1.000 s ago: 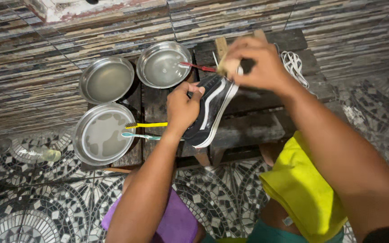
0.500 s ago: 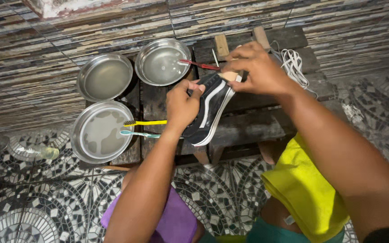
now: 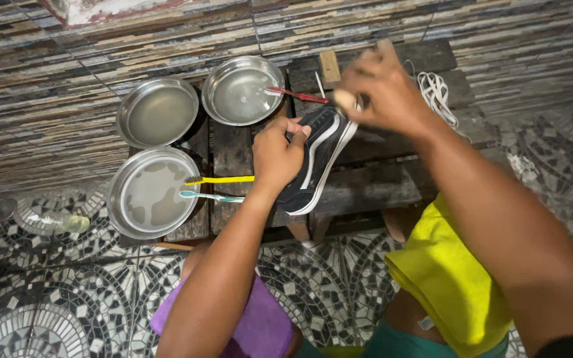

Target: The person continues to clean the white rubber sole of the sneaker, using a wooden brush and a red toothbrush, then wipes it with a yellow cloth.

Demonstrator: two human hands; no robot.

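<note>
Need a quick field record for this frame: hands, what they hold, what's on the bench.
left hand: grips black sneaker with white stripe and sole, held tilted over the bench
right hand: at the sneaker's far end, blurred, holding a small pale object; what it is cannot be told
wooden bench: three metal bowls
yellow toothbrush: across the near bowl's rim
teal toothbrush: beside it
red toothbrush: on the far right bowl's rim
white laces: bench, right end

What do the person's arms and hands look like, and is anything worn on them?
Both forearms are bare, with no sleeves in view. The left hand and the right hand wear no gloves, and no rings, watch or bracelets show. The right hand is blurred, so its fingers cannot be checked for detail.
</note>
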